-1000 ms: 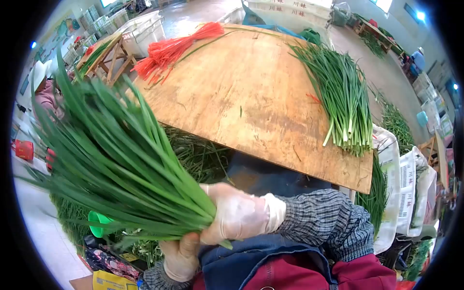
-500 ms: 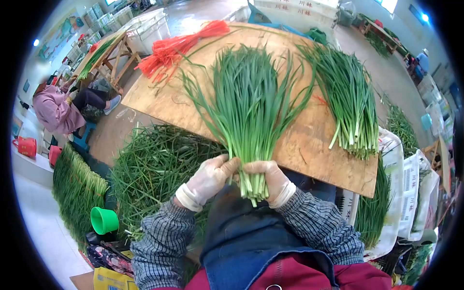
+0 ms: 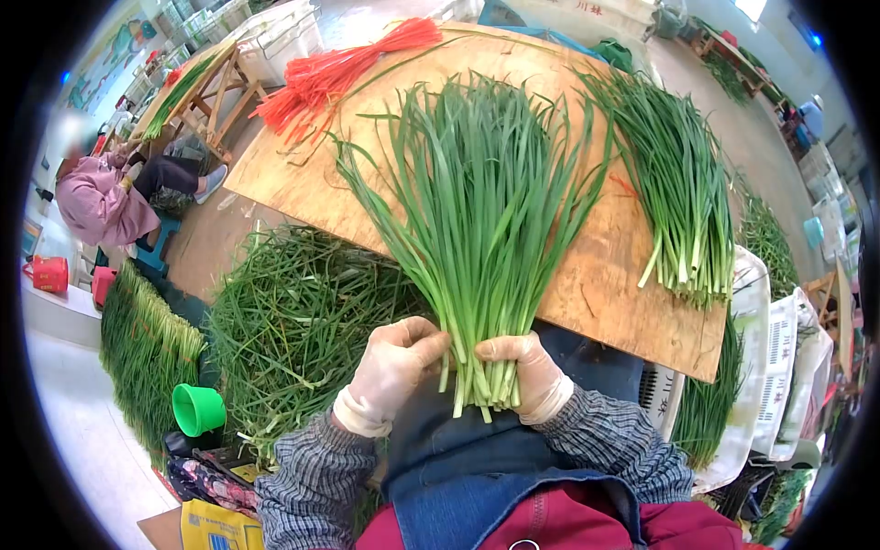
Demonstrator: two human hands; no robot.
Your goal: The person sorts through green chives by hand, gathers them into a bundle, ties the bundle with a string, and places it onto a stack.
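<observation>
A fanned bunch of garlic chives (image 3: 490, 211) lies with its leaves on the wooden board and its pale cut ends hanging over the near edge. My right hand (image 3: 536, 376), in a thin whitish glove, grips the bunch near those ends, thumb across the front. My left hand (image 3: 385, 371), gloved likewise, is closed at the bunch's left side, thumb and forefinger pinched where an outer stalk stands slightly apart. Its other fingers are curled. To the right, a second bunch of garlic chives (image 3: 683, 197) rests on the board (image 3: 605, 312).
Red ties (image 3: 339, 73) lie at the board's far left. Loose green leaves (image 3: 302, 321) are heaped below left, near a green bucket (image 3: 199, 410) and stacked chives (image 3: 147, 348). White crates (image 3: 747, 367) stand at right. A seated person (image 3: 105, 202) works at far left.
Both hands and the bunch's cut ends have come slightly nearer to me. My left hand has shifted a little away from the stalks, and an outer stalk now stands apart.
</observation>
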